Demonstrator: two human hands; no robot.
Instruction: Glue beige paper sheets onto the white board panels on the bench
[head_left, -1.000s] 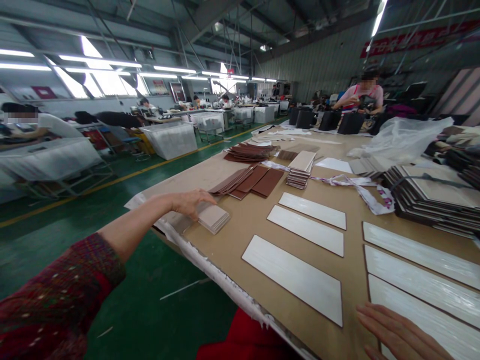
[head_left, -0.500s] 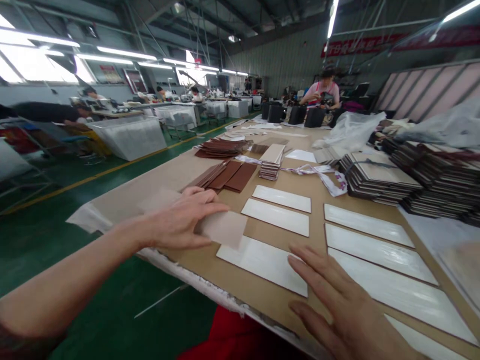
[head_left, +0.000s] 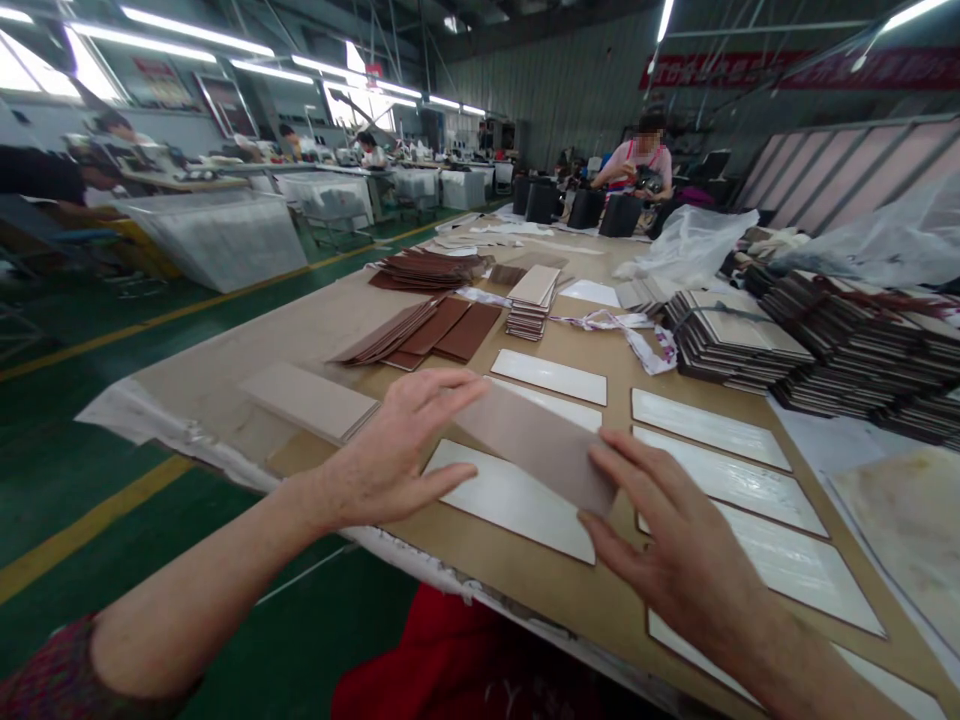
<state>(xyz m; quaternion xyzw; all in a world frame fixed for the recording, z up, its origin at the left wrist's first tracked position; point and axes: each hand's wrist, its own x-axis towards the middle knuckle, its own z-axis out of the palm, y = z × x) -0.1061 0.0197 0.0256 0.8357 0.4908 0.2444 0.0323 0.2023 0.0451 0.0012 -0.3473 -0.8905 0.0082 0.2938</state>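
Observation:
A thin grey-beige rectangular panel (head_left: 544, 440) is held tilted above the table. My right hand (head_left: 675, 520) pinches its right end between thumb and fingers. At the panel's left end, my left hand (head_left: 409, 440) has its fingertips on the upper corner, its thumb spread away from the panel. Beneath lies a glossy white, dark-edged panel (head_left: 510, 505), with a similar white panel (head_left: 551, 376) farther back. A stack of grey-beige panels (head_left: 307, 400) lies left of my left hand.
Brown panels (head_left: 442, 335) lie fanned out beyond my hands, near a small stack of pale panels (head_left: 534, 290). More white panels (head_left: 735, 485) line the right side, below tied stacks (head_left: 739, 335). A co-worker (head_left: 637, 165) stands at the table's far end.
The panel has moved right, away from the stack, with my left hand. My right hand has closed on its right end, while my left thumb has come off it. The view has shifted slightly.

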